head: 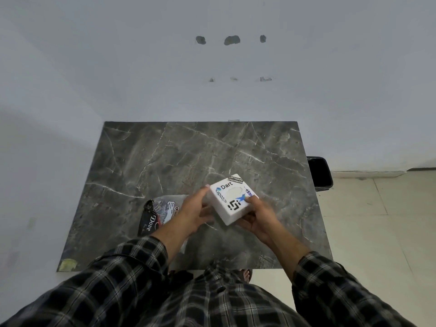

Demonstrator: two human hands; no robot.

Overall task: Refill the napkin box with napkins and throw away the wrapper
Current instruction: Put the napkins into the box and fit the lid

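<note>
Hands: left hand (pixel 195 214) and right hand (pixel 258 215) clamped on opposite sides of napkin box (pixel 232 200), raised over table (pixel 165 161).
Box: napkins (pixel 233 192) visible at top opening; refill judged done.
Wrapper (pixel 157 213): flat on table, under left wrist; disposal pending.
Bin (pixel 319 173): beyond right hand, off table edge.

A dark marble table (pixel 165 161) stands against a pale wall (pixel 118 55) (pitted with holes), tiled floor (pixel 377 220) alongside.

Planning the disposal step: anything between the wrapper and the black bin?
Nothing on the marble table blocks it. The wrapper lies partly under the left hand; bin sits past the table's right edge.
</note>
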